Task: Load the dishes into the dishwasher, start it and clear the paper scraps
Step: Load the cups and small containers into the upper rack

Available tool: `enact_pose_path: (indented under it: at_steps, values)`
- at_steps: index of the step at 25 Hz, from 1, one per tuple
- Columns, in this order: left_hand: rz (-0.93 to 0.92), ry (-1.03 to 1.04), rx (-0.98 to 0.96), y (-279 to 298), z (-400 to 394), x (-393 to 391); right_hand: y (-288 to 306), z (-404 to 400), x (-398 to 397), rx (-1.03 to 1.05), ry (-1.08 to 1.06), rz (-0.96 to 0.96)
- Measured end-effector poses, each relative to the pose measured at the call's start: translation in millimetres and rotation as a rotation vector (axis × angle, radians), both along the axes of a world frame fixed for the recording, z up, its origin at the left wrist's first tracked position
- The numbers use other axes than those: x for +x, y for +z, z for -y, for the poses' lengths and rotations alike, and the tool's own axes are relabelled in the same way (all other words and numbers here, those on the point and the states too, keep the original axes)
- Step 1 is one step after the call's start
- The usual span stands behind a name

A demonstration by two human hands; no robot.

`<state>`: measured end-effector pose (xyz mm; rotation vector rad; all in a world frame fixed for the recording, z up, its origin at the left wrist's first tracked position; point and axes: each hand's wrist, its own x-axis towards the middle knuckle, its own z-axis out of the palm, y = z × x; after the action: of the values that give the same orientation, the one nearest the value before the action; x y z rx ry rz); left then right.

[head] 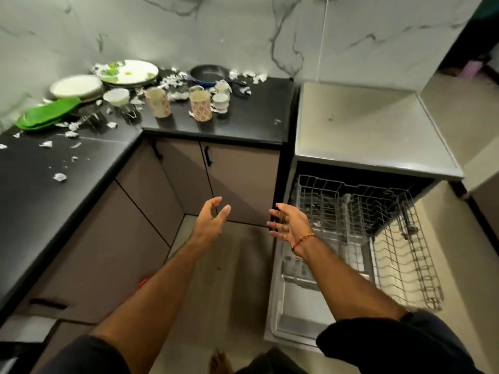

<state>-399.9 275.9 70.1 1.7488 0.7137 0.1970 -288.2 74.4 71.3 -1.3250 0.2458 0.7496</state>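
my left grip (212, 220): in the middle of the frame, up in the air, fingers spread and a bit bent, holding nothing.
my right grip (287, 225): just right of the middle, in front of the dishwasher, fingers spread, holding nothing. a red thread (302, 240) is on my wrist.
dishwasher (364, 125): on the right side of the frame. its door (291, 314) is down and open. the wire rack (391, 238) is pulled out, with no dishes in it.
dishes: at the upper left, on the black counter (243, 122). white plates (77, 87), a flower plate (129, 72), green plates (46, 114), a small bowl (116, 96), two tall mugs (158, 102), little cups (221, 102) and a dark pan (208, 74).
paper scraps (59, 176): all over the counter, between the dishes and down the left side.
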Motion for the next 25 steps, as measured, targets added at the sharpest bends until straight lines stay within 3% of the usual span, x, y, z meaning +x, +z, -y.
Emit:
enact_pose_path:
  at_steps: [5,14,25]
  values:
    - [0.052,-0.021,0.082,17,-94,35,20,-96,22,0.074,-0.019,0.08]
    - [0.106,-0.015,0.119,22,-184,138,26,-213,132,0.175,-0.041,0.083]
    - [0.006,0.06,0.221,34,-289,313,43,-333,307,0.124,0.198,0.138]
